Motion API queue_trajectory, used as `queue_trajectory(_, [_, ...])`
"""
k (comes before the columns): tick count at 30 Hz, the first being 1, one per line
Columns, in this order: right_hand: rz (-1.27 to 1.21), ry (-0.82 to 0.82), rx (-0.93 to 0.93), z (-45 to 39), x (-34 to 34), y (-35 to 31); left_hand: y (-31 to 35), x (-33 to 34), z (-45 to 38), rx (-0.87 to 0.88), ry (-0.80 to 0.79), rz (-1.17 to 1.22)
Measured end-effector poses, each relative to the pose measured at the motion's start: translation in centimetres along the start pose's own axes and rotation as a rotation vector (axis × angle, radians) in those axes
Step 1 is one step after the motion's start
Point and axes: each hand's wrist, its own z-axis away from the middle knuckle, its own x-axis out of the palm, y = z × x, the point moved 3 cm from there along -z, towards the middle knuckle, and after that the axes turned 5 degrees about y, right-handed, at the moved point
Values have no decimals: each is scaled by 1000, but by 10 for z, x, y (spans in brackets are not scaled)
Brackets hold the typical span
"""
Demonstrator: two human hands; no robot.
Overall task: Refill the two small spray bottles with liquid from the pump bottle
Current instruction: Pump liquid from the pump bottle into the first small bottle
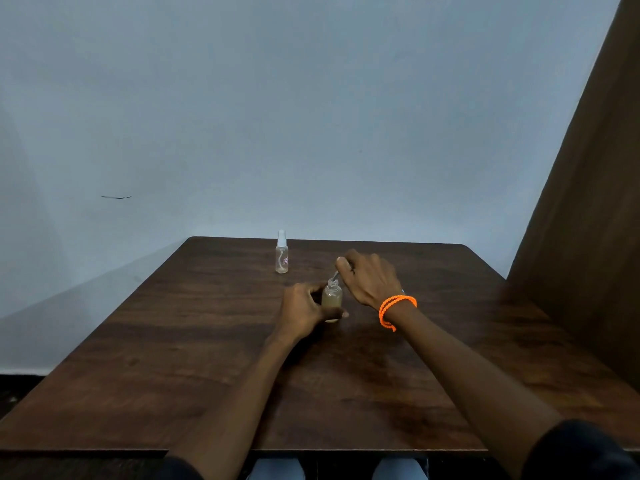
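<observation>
At the near edge of the dark wooden table (173,358) my two forearms reach in, the right one ending in a black sleeve (585,452) at the bottom corner. Past them, about mid-table, my left hand (304,311) curls round a small open bottle (332,299) standing upright on the wood — thumb across its base, fingers behind it. The bottle looks filled with a cloudy, brownish liquid, and its neck is uncapped. Just beyond and to the right, my right hand (369,278) hangs over the neck with an orange bracelet (394,308) at the wrist; its fingers pinch something from which a thin tube (335,274) slants down into the bottle's mouth. What the fingers hold is hidden by the hand, so I cannot tell what it is. Farther back, near the table's far edge and left of my hands, a clear spray bottle (282,254) stands upright with its white nozzle on, well apart from the other — behind it, a plain pale wall (277,116).
</observation>
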Motion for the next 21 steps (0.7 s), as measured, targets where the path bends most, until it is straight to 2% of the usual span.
queue_trajectory(21, [-37,-18,6,1,-1,-4,2,0,1,-7,2,28])
